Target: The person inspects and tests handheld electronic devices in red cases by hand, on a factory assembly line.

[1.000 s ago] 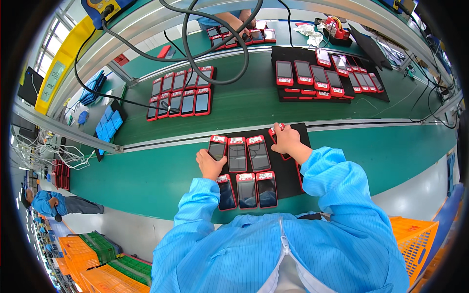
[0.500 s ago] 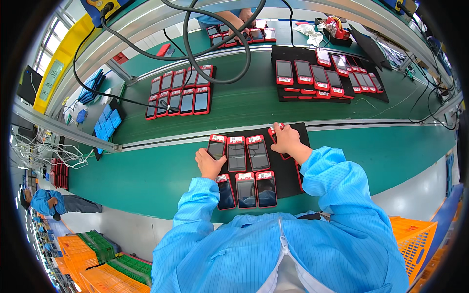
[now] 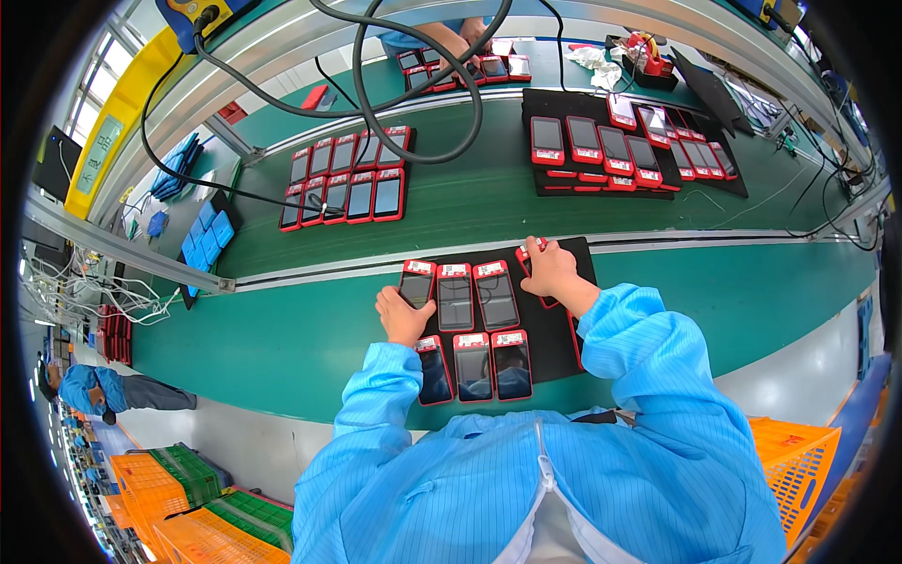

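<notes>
Red-framed handheld devices with dark screens and white labels lie in two rows on a black mat point(image 3: 481, 252). My left hand point(image 3: 404, 316) grips the lower part of the device at the upper left point(image 3: 417, 277), thumb by its lower right corner. At the mat's right side my right hand point(image 3: 552, 270) is closed over another device point(image 3: 523, 254), covering most of it. Between my hands sit two more devices, one in the middle point(image 3: 456, 297) and one to its right point(image 3: 496, 295). Closer to me is a near row, including a device point(image 3: 474, 367). Below my right wrist, a red edge shows beside my sleeve.
Beyond a metal rail, a green conveyor point(image 3: 470, 202) carries a block of red devices point(image 3: 348, 179) and a black board of more devices point(image 3: 611, 150). Cables point(image 3: 479, 103) hang overhead. A co-worker's hands point(image 3: 460, 42) work at the far side. Orange crates point(image 3: 794, 461) stand low right.
</notes>
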Demonstrator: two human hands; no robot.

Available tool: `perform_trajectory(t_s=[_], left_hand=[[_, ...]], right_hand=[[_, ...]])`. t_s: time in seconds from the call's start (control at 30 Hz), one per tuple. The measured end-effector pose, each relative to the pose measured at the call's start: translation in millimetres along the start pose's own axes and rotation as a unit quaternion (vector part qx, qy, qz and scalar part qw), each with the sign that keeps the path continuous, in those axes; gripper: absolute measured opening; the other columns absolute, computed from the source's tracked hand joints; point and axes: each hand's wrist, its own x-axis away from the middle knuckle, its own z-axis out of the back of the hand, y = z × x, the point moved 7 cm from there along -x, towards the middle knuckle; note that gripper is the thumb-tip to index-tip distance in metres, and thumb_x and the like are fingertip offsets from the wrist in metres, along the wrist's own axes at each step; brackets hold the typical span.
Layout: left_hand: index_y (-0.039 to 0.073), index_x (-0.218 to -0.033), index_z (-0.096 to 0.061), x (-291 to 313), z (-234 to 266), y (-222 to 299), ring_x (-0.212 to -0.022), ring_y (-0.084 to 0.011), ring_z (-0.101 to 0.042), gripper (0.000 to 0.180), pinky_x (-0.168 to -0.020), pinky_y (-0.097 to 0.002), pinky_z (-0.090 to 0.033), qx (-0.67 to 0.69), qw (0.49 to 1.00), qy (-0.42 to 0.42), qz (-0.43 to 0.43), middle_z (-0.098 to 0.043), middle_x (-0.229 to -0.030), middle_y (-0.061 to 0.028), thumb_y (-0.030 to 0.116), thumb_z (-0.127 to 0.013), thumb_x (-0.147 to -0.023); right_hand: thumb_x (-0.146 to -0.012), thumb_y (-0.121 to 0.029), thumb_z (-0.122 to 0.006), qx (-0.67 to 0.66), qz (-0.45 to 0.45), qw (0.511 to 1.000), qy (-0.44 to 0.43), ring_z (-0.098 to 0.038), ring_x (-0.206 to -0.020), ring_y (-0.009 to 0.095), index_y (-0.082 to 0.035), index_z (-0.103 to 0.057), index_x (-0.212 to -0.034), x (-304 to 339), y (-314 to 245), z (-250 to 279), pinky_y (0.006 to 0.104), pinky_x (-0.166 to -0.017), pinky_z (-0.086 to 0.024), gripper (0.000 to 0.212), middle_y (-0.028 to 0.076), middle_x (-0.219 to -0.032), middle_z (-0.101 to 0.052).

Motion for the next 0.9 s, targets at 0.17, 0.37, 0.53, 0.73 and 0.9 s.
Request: perform_trajectory(t_s=[0.17, 0.37, 0.53, 0.73, 0.9], left_hand=[[0.001, -0.1, -0.039, 0.2, -0.3, -0.5, -0.097, -0.0349, -0.04, 0.064, -0.08, -0.0441, -0.038, -0.006, 1.0, 0.001, 0.003, -0.042, -0.1, -0.0163, 0.029, -0.076, -0.056], [0.0, -0.1, -0.039, 1.1, 0.6, 0.9, -0.097, -0.0352, -0.041, 0.064, -0.079, -0.0443, -0.038, -0.006, 1.0, 0.0, 0.002, -0.042, -0.099, -0.0166, 0.029, -0.076, -0.056], [0.001, -0.099, -0.039, 0.8, -0.1, -0.2, -0.096, -0.0354, -0.041, 0.063, -0.079, -0.0443, -0.038, -0.004, 1.0, 0.007, -0.002, -0.042, -0.099, -0.0166, 0.029, -0.075, -0.056], [0.001, -0.099, -0.04, 0.6, 0.0, 0.1, -0.096, -0.0355, -0.041, 0.063, -0.079, -0.0444, -0.038, -0.006, 1.0, 0.006, -0.002, -0.043, -0.099, -0.0165, 0.029, -0.076, -0.055], [0.001, -0.099, -0.039, 0.6, -0.1, 0.9, -0.096, -0.0355, -0.04, 0.063, -0.079, -0.0445, -0.038, -0.008, 1.0, 0.001, 0.002, -0.043, -0.1, -0.0164, 0.029, -0.076, -0.055]], right_hand=[[-0.066, -0.039, -0.06, 0.0, -0.002, 1.0, -0.002, -0.055, -0.094, 0.035, -0.013, -0.015, -0.138, 0.5, -0.2, 0.0, 0.044, -0.063, -0.053, 0.089, 0.021, -0.115, -0.04], [-0.066, -0.04, -0.06, 0.003, -0.004, 1.0, -0.002, -0.056, -0.093, 0.035, -0.013, -0.015, -0.138, -0.7, 0.7, -2.0, 0.0438, -0.062, -0.053, 0.089, 0.021, -0.115, -0.04], [-0.066, -0.04, -0.06, 0.002, 0.004, 1.0, 0.012, -0.056, -0.093, 0.034, -0.012, -0.016, -0.137, 0.2, -0.1, -0.4, 0.044, -0.061, -0.053, 0.088, 0.021, -0.113, -0.042], [-0.065, -0.039, -0.06, -0.001, 0.004, 1.0, 0.019, -0.056, -0.092, 0.035, -0.012, -0.017, -0.137, -0.5, 0.9, -1.3, 0.0444, -0.06, -0.053, 0.088, 0.022, -0.112, -0.042], [-0.065, -0.038, -0.061, -0.007, 0.004, 1.0, 0.015, -0.056, -0.092, 0.035, -0.012, -0.017, -0.137, 0.6, 0.4, -0.1, 0.0446, -0.06, -0.053, 0.089, 0.022, -0.112, -0.042]])
